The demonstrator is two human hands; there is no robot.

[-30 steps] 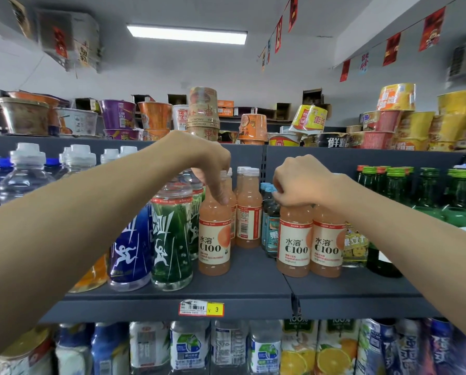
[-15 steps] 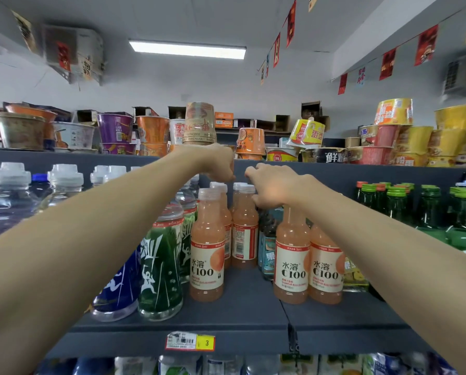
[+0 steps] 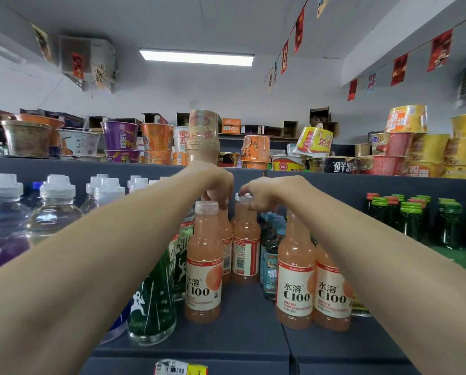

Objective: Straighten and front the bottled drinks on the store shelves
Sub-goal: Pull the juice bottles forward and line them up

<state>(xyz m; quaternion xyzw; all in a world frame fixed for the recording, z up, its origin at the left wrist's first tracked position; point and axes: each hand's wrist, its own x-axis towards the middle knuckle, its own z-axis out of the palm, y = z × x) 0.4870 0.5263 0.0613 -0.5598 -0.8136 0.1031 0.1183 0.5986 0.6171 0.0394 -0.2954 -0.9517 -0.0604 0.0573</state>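
Both your arms reach over the front of the dark shelf [image 3: 242, 336] into the pink C100 drinks. Your left hand [image 3: 215, 182] is curled downward with its fingertips [image 3: 208, 197] pinched on the top of a pink bottle standing in the second row, just behind the front C100 bottle [image 3: 204, 263]; the cap it grips is hidden under the fingers. That front bottle stands upright and apart from the hand, its white cap [image 3: 206, 207] free and its label facing you. Your right hand [image 3: 269, 192] is bent at the wrist with the fingers closed around the white cap of the rear pink bottle [image 3: 245, 244], which stands upright with its barcode side turned toward you. To the right, a pair of C100 bottles [image 3: 314, 282] stands side by side near the shelf edge, touching each other, labels forward, partly crossed by your right forearm. On the left, a green patterned bottle [image 3: 156, 301] sits at the front beside the pink row, with clear white-capped bottles [image 3: 56, 204] further left. Green glass bottles [image 3: 410, 220] with green caps fill the right end of the shelf. Instant noodle bowls [image 3: 429, 150] line the shelf above, and a yellow price tag [image 3: 181, 368] sits on the shelf's front lip.
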